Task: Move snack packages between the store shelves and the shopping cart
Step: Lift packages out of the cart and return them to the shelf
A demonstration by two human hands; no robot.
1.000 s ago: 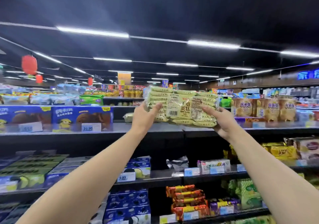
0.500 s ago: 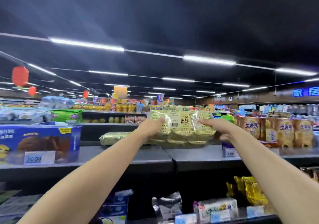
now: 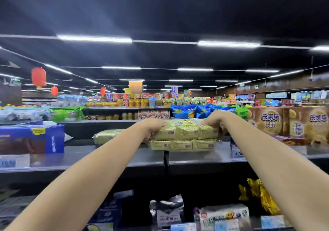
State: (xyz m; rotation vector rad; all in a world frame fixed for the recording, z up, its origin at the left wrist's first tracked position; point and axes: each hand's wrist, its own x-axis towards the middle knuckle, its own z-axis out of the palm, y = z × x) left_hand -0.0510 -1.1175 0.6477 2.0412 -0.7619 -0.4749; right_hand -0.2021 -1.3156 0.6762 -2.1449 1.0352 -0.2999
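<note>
dark store shelving under strip lights fills the view, and the top shelf runs just below both hands. a second ago the cake package was held upright in the air, label toward the camera; half a second ago it was tipping down toward the shelf. now it lies flat, stacked on a matching pack that rests on the shelf. that reads as the putting-back step nearly done: the package seems to bear on the stack already, and only the letting go is left.

the left hand grips the package's left end, fingers curled over the top edge. the right hand grips the right end the same way. so the package lies between the two hands, touching both, its long side toward the camera, with the matching pack directly beneath it. another green pack lies on the shelf to the left of the left hand, with a blue box further left. brown puff boxes stand just right of the right hand.
</note>
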